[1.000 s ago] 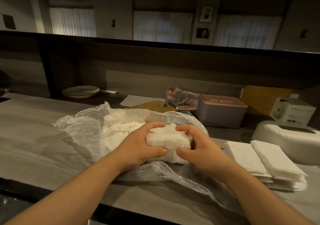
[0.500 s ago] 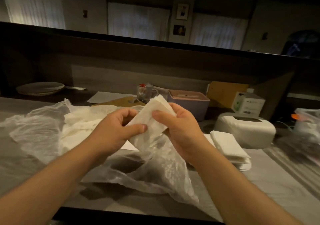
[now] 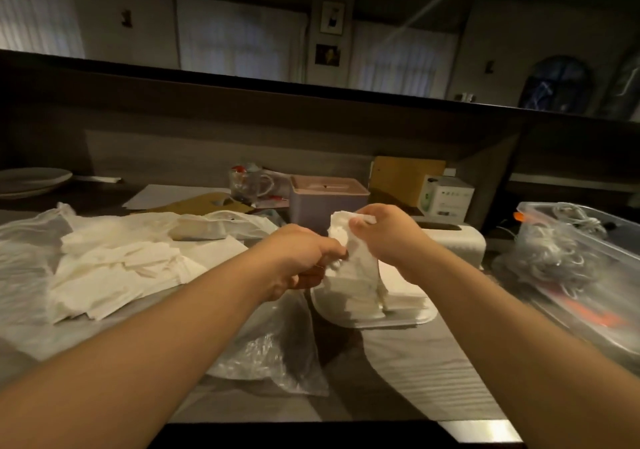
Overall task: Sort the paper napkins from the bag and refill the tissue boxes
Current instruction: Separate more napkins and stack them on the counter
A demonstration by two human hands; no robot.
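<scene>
You are now holding the white paper napkin bundle [image 3: 356, 272] upright over the stacked white napkins [image 3: 398, 301], lifted clear of the crumpled clear plastic bag [image 3: 31, 251]. Your right hand [image 3: 388, 237] is pinching its top and your left hand [image 3: 301, 258] its edge, so stacking is coming next.

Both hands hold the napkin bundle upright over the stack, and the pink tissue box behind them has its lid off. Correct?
Not quite. In the head view the pink tissue box has its lid on. The rest stands: left hand and right hand hold the napkin bundle upright over the stack.
</scene>
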